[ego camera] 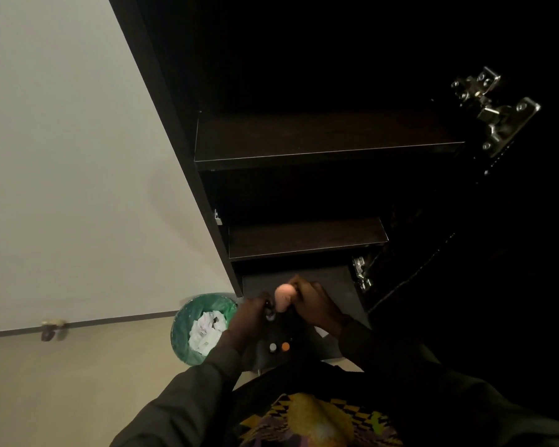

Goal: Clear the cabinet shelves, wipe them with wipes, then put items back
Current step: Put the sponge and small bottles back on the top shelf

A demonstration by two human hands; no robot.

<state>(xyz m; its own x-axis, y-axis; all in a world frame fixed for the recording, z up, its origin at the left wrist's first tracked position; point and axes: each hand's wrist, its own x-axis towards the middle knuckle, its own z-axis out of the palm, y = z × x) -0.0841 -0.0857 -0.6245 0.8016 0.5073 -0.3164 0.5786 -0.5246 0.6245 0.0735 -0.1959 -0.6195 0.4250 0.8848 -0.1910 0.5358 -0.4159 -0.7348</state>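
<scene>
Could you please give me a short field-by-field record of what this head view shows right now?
cabinet: dark, door open, shelves look bare
bin: green-lined bin left of the cabinet, crumpled wipes inside
left hand: holds a small dark item, unclear
right hand: fingers on a pale pink object
lighting: dim, details hard to read

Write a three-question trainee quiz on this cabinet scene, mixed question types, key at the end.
1. True or false: the upper shelf has items standing on it.
2. Which hand's fingers touch the pink object: A left hand, B right hand, C neither?
3. Fill in: the bin with the green liner holds crumpled white ____.

Key
1. False, it shows bare.
2. B; whether the left also touches it cannot be told.
3. Wipes or paper.
</scene>
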